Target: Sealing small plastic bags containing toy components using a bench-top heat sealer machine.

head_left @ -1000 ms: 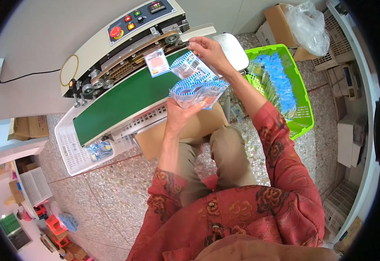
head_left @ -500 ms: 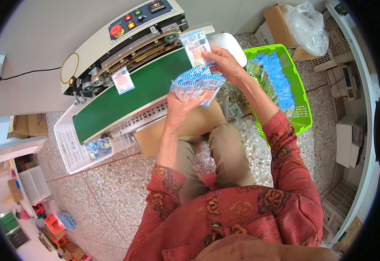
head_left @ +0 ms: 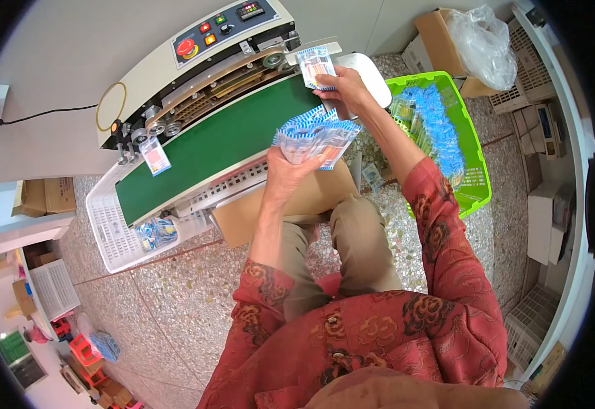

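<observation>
My left hand [head_left: 288, 176] is closed round a fanned bunch of clear packets [head_left: 318, 140] with blue-striped edges, held just in front of the green conveyor belt [head_left: 222, 140]. Pinched in my right hand [head_left: 347, 91] is a single packet [head_left: 316, 67] of the same kind, its top edge up at the right-hand intake of the band sealing machine [head_left: 202, 75]. Another packet [head_left: 155, 157] hangs from the sealer's rollers near the belt's left end, touched by neither hand.
A green basket [head_left: 476, 146] full of blue and green packets stands to my right. Under the belt's left end is a white crate [head_left: 110, 232] with packets inside. A cardboard box [head_left: 236, 221] sits before my knees; shelving lines the right side.
My right hand has carried its packet away from the bunch, up to the sealer's intake. The packet on the belt has travelled left along the machine. My left hand has shifted slightly right.
</observation>
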Available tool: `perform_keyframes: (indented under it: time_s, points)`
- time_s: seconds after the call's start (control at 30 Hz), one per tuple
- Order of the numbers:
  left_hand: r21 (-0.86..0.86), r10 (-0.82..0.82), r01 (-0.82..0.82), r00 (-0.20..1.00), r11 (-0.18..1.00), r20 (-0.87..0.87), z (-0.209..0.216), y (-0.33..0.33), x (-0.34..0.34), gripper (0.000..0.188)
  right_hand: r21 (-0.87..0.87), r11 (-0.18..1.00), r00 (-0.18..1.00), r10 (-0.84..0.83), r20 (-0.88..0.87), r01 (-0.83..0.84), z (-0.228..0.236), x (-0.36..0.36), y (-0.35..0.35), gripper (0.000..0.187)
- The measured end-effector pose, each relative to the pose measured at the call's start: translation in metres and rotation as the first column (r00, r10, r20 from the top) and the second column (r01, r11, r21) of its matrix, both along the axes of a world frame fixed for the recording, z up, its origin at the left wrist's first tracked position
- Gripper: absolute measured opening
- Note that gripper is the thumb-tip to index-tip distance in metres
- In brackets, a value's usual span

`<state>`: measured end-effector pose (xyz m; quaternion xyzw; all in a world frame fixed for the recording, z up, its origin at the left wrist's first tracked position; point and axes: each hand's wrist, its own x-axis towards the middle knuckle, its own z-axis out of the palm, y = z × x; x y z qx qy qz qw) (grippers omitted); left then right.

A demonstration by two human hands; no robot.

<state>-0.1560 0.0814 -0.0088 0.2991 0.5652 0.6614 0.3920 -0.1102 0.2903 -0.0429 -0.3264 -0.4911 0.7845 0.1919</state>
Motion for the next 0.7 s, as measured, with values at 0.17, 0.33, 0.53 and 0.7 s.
perform_keyframes:
  time_s: [0.17,0.33,0.53,0.7]
  points:
    - [0.004,-0.007,0.007,1.000,1.000,0.006,-0.001,-0.002,-0.002,0.037,0.062,0.993,0.993,0.097,0.071,-0.102,-0.001,-0.016,0.000,0.024]
    - [0.011,0.012,-0.012,0.998,1.000,0.062,0.002,-0.004,-0.004,0.040,-0.002,0.991,0.991,0.131,0.017,-0.131,-0.008,-0.033,-0.010,0.021]
    - [0.100,0.089,-0.112,0.973,0.989,0.211,0.000,0.001,-0.002,0.037,0.203,0.944,0.964,0.243,0.109,-0.261,-0.027,-0.049,-0.017,0.031]
    - [0.099,0.196,-0.233,0.937,0.968,0.290,-0.009,-0.001,-0.011,0.038,0.443,0.896,0.995,0.036,-0.091,0.008,0.005,-0.018,-0.038,0.031]
